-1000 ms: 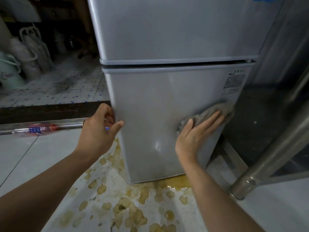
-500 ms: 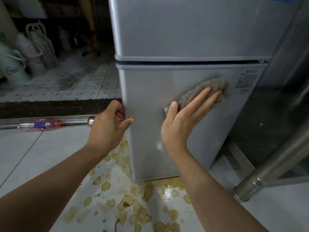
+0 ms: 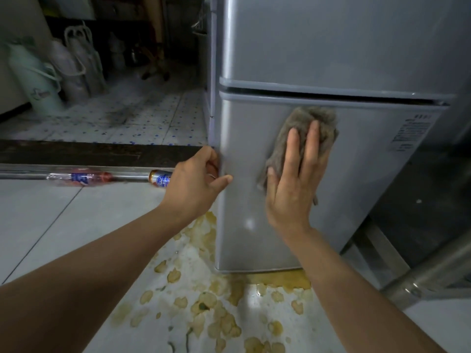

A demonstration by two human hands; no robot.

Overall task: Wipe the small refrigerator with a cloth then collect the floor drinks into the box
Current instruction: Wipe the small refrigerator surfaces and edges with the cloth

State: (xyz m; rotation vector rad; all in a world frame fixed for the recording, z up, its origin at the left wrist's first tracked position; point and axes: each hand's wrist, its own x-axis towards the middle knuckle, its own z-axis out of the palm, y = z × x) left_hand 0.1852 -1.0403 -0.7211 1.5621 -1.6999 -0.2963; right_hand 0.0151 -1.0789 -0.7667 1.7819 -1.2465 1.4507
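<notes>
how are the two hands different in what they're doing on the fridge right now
The right hand lies flat with straight fingers, pressing the grey cloth against the lower door; the left hand holds no cloth. The left hand curls round the fridge's left edge, thumb on the front, while the right hand sits on the open door face. The right hand reaches higher up the door. Both touch the lower door.

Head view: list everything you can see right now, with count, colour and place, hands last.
small silver two-door refrigerator: one, grey, upright at centre-right
crumpled grey cloth: one, flat against the lower door
clear plastic bottle with blue label: one, lying on the floor, left
drink can: one, blue and gold, lying beside the bottle
yellowish spill: patchy, on the floor before the refrigerator
pale green bucket: one, far left
steel pipe: one, lower right
left hand: grips the door's left edge
right hand: presses the cloth
</notes>
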